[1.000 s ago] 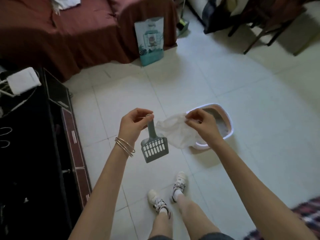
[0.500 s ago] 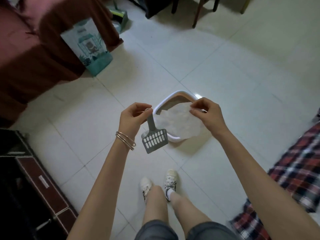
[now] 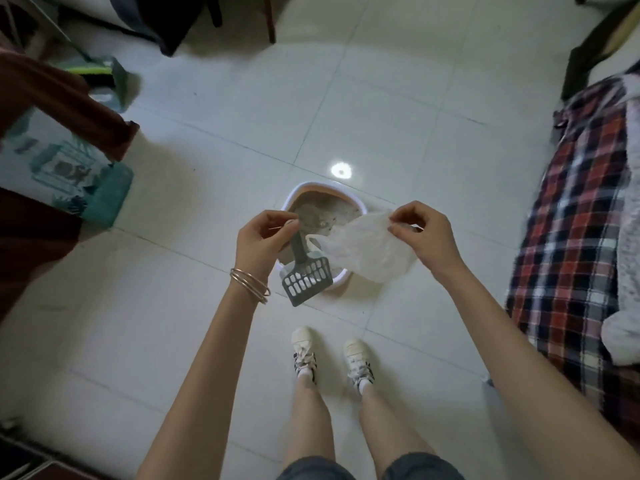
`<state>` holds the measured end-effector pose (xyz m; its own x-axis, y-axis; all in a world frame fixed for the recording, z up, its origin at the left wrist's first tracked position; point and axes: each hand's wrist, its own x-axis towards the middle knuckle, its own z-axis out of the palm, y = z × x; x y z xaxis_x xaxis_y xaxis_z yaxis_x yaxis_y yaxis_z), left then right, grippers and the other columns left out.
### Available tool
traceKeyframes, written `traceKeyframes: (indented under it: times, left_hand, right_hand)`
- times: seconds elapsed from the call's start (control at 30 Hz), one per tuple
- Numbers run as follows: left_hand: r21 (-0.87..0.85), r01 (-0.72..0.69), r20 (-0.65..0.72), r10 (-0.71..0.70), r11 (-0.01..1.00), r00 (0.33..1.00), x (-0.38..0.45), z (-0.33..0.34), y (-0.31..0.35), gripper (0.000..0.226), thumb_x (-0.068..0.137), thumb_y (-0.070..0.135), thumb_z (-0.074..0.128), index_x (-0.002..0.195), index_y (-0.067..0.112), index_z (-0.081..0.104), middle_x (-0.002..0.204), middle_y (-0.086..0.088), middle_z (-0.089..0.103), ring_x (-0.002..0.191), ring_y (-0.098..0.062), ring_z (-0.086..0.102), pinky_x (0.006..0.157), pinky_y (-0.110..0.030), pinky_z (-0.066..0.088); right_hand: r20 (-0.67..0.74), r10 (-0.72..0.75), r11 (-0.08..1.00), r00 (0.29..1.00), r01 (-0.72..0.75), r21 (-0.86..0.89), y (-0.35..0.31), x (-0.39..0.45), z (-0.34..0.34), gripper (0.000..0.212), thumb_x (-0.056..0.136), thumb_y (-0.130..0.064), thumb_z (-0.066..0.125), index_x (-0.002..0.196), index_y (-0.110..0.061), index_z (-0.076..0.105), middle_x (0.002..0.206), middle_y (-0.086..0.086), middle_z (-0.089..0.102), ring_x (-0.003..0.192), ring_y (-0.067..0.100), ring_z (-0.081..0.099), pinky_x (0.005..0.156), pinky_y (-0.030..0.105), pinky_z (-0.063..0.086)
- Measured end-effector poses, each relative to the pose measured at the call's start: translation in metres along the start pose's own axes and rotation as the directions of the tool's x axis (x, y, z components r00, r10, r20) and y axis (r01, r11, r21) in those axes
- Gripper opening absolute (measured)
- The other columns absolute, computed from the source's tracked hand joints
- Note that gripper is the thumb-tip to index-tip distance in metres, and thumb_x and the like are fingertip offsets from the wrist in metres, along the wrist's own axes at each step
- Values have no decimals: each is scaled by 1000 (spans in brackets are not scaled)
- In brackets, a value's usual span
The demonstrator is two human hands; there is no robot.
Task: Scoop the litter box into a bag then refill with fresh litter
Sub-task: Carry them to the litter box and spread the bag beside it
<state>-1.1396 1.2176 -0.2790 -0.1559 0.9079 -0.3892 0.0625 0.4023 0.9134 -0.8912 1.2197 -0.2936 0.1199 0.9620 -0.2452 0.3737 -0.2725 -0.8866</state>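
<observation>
A white-rimmed, pinkish litter box holding grey litter sits on the tiled floor right in front of my feet. My left hand pinches the handle of a grey slotted scoop, which hangs blade-down over the box's near edge. My right hand grips one edge of a thin translucent plastic bag; the bag's other edge reaches toward my left hand. The bag hangs over the box's right half and hides it. A teal-and-white bag of fresh litter leans against the sofa at the far left.
A brown-covered sofa fills the left edge. A green broom head lies behind the litter bag. A red plaid blanket covers furniture on the right. Chair legs and dark items stand at the top. My two shoes are just short of the box.
The view has swung right and I have stepped closer; the litter box now lies directly under my hands. My hands have spread apart, stretching the bag wider. The scoop still hangs from my left hand.
</observation>
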Motion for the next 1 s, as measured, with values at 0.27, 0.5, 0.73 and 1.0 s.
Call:
traceKeyframes:
  times: [0.27,0.5,0.73,1.0]
  left_hand:
    - [52,-20,81,16,998,997,65,21,-53,12,79,9,68,77,21,67,81,-3,66,76,-18,61,77,-35,55]
    - [10,-22,70,21,1000,997,137,65,-195,13,79,5,67,77,17,65,72,2,63,67,-10,57,63,-20,51]
    - [18,-18,80,17,1000,997,234,102,-373,15,79,8,68,74,22,66,65,8,62,68,-12,55,66,-26,49]
    - [9,-75,47,75,997,996,308,121,-508,12,79,12,69,76,24,66,66,13,65,69,-10,57,67,-24,49]
  right_hand:
    - [-119,75,997,990,-71,36,65,21,19,27,76,-3,70,73,-28,60,79,-14,64,76,-3,58,75,15,46]
    - [-123,71,997,990,-71,10,209,62,63,21,77,-4,69,76,-23,60,79,-13,64,73,-6,57,70,9,43]
    - [-167,79,997,983,-74,36,397,125,119,26,77,-3,70,72,-26,58,80,-5,64,69,-7,55,72,11,44]
    - [-190,0,994,982,21,108,532,186,171,30,77,2,70,73,-25,59,74,-12,62,67,-7,55,70,11,45]
